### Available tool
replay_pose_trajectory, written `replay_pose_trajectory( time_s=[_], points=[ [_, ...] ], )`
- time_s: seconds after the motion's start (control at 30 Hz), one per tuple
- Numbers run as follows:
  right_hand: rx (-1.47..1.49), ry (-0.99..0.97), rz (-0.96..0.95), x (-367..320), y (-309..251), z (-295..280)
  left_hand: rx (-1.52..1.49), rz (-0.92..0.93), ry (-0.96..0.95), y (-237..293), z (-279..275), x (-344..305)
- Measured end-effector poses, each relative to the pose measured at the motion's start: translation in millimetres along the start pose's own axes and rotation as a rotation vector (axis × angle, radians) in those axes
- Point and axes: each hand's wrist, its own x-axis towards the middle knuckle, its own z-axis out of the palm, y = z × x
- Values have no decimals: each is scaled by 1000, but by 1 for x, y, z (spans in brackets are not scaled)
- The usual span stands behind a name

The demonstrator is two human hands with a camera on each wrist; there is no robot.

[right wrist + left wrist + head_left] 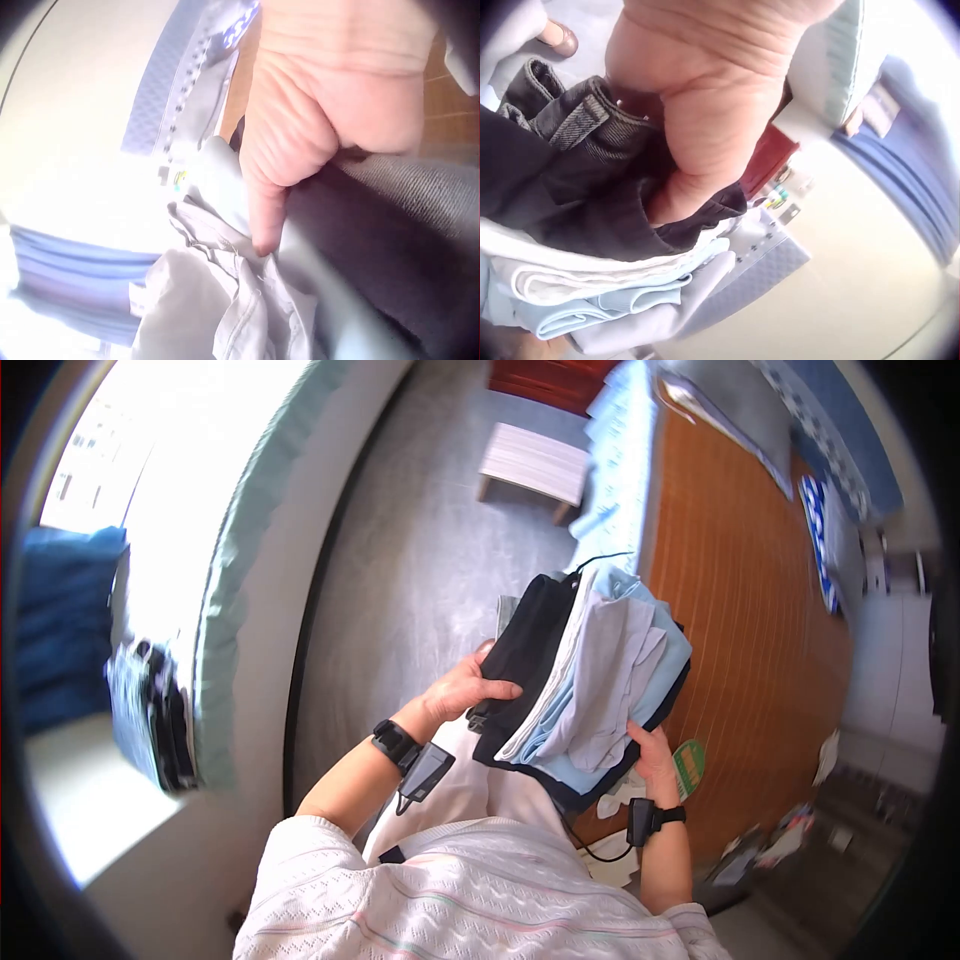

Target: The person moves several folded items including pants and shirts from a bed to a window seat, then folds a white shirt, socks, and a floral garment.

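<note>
Both hands clamp the stack of folded clothes [590, 690] from opposite sides. My left hand [465, 690] curls over the dark trousers [525, 635] at its left edge, and my right hand [655, 755] pinches the lower right corner, thumb on the pale shirt [610, 660]. I reckon doing this well means squeezing evenly and holding it level so no layer slides. The stack sits between my hands, above the floor [420, 560], beside the wooden surface [740, 620].
</note>
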Motion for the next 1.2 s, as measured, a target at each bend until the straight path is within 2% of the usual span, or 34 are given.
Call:
replay_pose_trajectory(
  time_s=[0.07, 0.1, 0.13, 0.23, 0.27, 0.43, 0.47, 0.5, 0.53, 0.57, 0.7, 0.73, 0.8, 0.93, 0.97, 1.0, 1.07, 1.13, 1.17, 1.2],
  points=[
    [-76, -112, -13, -2, -4, 17, -13, 15, 97, -8, -13, -38],
    [-125, -162, 6, -6, -5, 37, -23, 41, 96, -6, -21, -65],
    [-143, -196, 69, -10, -5, 52, -38, 80, 172, -9, -28, -91],
    [-243, -355, 142, -37, -16, 128, -130, 210, 255, 2, -40, -185],
    [-288, -381, 124, -52, -39, 142, -163, 234, 287, 16, -21, -205],
    [-517, -580, 162, -81, -81, 280, -398, 431, 468, 53, -26, -323],
    [-594, -601, 180, -86, -78, 327, -434, 446, 471, 63, -50, -353],
    [-613, -600, 161, -137, -102, 345, -453, 455, 486, 87, -19, -397],
    [-629, -646, 167, -134, -107, 384, -461, 508, 540, 102, -26, -415],
    [-656, -689, 172, -125, -96, 434, -496, 563, 573, 108, -62, -429],
    [-718, -966, 103, -115, -47, 573, -401, 770, 839, 119, -110, -511],
    [-737, -946, 143, -154, -30, 634, -412, 776, 838, 137, -139, -576],
    [-757, -1071, 110, -154, -3, 699, -412, 871, 958, 142, -158, -616],
    [-781, -1302, 173, -176, 42, 836, -536, 1049, 1203, 154, -197, -688],
    [-845, -1277, 198, -187, 54, 866, -548, 1039, 1265, 151, -212, -709],
    [-907, -1278, 210, -187, 64, 891, -546, 1052, 1339, 147, -225, -715],
    [-915, -1305, 193, -185, 87, 925, -579, 1092, 1369, 139, -247, -720],
    [-989, -1289, 290, -169, 119, 945, -644, 1020, 1506, 124, -272, -722],
    [-1027, -1239, 296, -165, 141, 952, -657, 1021, 1515, 111, -293, -718],
    [-1067, -1189, 301, -154, 166, 958, -608, 981, 1662, 93, -320, -710]
  ],
)
